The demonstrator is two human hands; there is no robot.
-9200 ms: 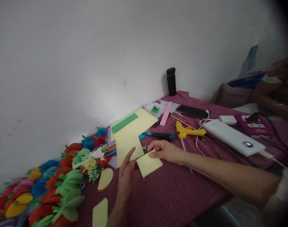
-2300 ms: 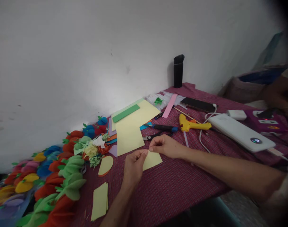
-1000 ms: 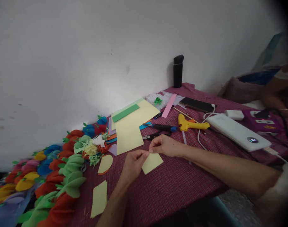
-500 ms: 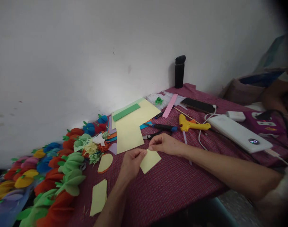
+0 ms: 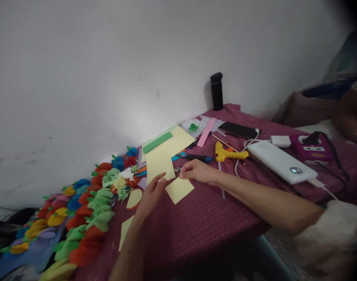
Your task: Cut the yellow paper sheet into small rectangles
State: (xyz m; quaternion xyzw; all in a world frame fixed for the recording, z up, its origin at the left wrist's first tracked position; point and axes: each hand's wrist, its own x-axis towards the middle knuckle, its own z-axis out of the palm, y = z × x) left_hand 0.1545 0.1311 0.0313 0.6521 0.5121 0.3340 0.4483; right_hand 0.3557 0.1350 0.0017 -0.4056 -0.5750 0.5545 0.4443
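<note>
A small pale-yellow paper piece [image 5: 180,190] is tilted in front of me, just above or on the checked cloth; I cannot tell if it touches. My right hand [image 5: 194,171] pinches it at its upper edge, thumb and forefinger together. At its upper left is my left hand [image 5: 153,191], the forefinger and thumb apart and the thumb reaching along the paper's edge. Behind the hands lie a larger yellow sheet [image 5: 159,166] and dark-handled scissors, partly hidden [image 5: 177,169]. Left of my left hand is a rounded yellow cutout with an orange edge [image 5: 134,198].
Colourful paper pumpkins [image 5: 87,246] crowd the left side. A blue-handled tool [image 5: 197,157], a yellow glue gun [image 5: 229,153], a phone [image 5: 240,130], a white power bank [image 5: 281,162] and a purple socket box [image 5: 311,148] lie rightward. A black bottle [image 5: 216,91] stands behind; another person sits far right.
My left hand has loosened its pinch on the small yellow paper, its fingers now spread. The right hand still grips the upper edge. The whole view has shifted a little.
</note>
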